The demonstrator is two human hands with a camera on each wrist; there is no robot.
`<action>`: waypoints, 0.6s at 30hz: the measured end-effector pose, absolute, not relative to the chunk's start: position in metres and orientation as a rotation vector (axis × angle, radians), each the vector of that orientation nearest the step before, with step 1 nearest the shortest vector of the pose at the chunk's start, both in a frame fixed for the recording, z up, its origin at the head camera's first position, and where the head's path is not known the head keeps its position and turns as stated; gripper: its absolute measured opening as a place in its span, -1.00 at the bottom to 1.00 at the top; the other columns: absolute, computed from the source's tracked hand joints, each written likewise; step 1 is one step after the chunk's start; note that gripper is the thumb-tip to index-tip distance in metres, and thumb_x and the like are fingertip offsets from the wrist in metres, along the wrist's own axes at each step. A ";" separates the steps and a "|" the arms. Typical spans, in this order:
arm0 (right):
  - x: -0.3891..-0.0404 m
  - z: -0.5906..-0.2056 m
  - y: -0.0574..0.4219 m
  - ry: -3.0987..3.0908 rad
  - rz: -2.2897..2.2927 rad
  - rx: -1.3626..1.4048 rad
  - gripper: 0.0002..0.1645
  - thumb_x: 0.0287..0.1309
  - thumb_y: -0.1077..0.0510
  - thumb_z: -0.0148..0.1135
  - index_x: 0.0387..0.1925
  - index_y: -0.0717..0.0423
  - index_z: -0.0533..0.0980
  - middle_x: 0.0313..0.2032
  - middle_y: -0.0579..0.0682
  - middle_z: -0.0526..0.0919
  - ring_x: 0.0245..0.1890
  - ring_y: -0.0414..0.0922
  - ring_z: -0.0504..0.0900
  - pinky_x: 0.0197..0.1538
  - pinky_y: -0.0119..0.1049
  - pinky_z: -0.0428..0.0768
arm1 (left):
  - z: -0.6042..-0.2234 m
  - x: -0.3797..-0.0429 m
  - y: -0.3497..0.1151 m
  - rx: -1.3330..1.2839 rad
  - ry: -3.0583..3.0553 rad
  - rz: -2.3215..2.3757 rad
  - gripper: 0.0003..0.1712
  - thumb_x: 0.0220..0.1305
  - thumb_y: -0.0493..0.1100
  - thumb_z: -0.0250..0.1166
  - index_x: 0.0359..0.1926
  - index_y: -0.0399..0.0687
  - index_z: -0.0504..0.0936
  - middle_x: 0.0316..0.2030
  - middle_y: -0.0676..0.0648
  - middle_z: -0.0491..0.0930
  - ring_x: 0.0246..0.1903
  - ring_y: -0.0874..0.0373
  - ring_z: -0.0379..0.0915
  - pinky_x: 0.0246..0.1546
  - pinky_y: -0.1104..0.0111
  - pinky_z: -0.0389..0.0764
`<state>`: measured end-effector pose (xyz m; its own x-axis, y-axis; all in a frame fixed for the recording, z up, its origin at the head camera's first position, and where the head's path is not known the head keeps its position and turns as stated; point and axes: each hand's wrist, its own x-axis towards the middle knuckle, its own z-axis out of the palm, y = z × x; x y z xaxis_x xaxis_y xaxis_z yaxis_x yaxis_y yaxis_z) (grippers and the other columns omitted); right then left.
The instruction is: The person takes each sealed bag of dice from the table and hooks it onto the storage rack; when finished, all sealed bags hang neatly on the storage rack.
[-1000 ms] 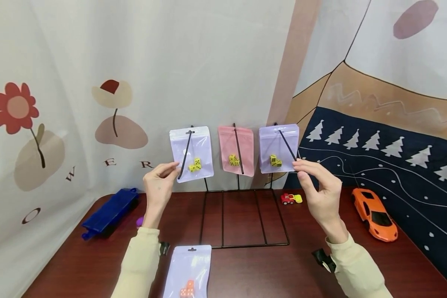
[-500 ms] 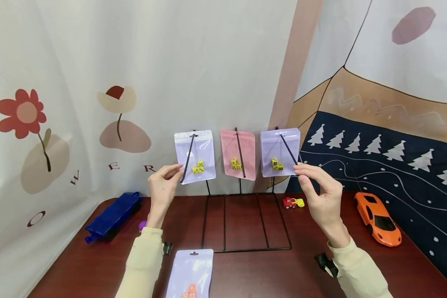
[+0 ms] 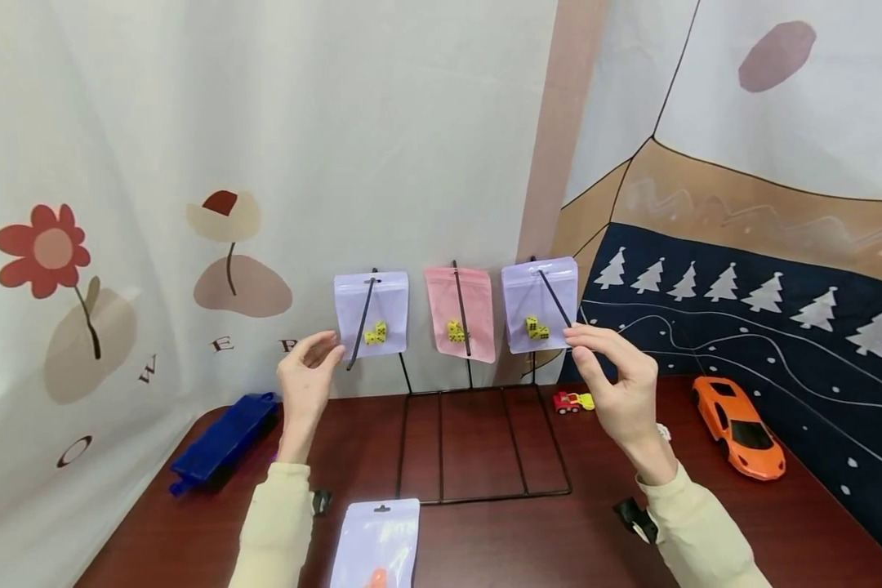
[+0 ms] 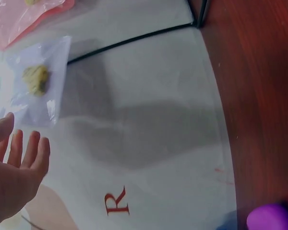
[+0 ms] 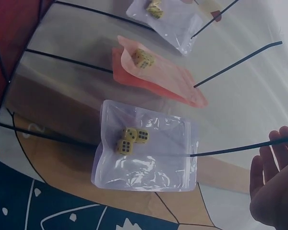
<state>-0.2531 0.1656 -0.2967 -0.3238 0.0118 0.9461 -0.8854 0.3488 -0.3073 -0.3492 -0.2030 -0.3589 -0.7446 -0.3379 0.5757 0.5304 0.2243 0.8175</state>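
A purple zip bag [image 3: 371, 306] with yellow dice hangs at the left on a black hook [image 3: 360, 327]. Beside it, my left hand [image 3: 305, 380] holds nothing, its thumb and fingers apart. In the middle hangs a pink zip bag [image 3: 472, 304], also with yellow dice. To the right is another purple bag [image 5: 146, 165], its dice showing through the front. My right hand [image 3: 625, 384] is at the tip of that bag's hook [image 5: 230, 150], with a gap between thumb and forefinger; whether they touch the hook is unclear.
The black wire rack [image 3: 485, 498] stands on the brown table. Another purple bag [image 3: 382, 523] with orange dice lies in front. A blue toy trailer [image 3: 224, 441] is at the left, a small red and yellow toy vehicle [image 3: 569, 402] and an orange toy car [image 3: 738, 426] at the right.
My left fingers have come away from the left bag's hook and spread apart. My right hand keeps its place at the right hook. The head view has shifted slightly.
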 end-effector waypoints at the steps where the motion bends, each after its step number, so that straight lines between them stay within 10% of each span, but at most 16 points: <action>1: -0.253 -0.296 0.166 -1.623 1.136 0.801 -0.87 0.09 0.44 0.15 -0.33 0.48 0.59 -0.28 0.36 0.63 -0.10 -0.05 0.61 0.08 -0.36 0.50 | -0.360 -0.351 -0.205 -0.181 -1.791 -1.588 -0.69 0.08 -0.39 0.40 -0.10 -0.34 0.65 -0.19 -0.35 0.63 -0.24 0.20 0.62 -0.22 0.54 0.58; 18: -0.250 -0.293 0.167 -1.608 1.144 0.813 -0.87 0.06 0.48 0.15 -0.34 0.47 0.59 -0.28 0.37 0.63 -0.11 -0.02 0.61 0.06 -0.38 0.51 | -0.337 -0.273 -0.186 -0.235 -1.998 -1.491 -0.81 0.20 -0.42 0.28 -0.14 -0.43 0.63 -0.32 -0.37 0.63 -0.40 0.31 0.57 -0.35 0.58 0.54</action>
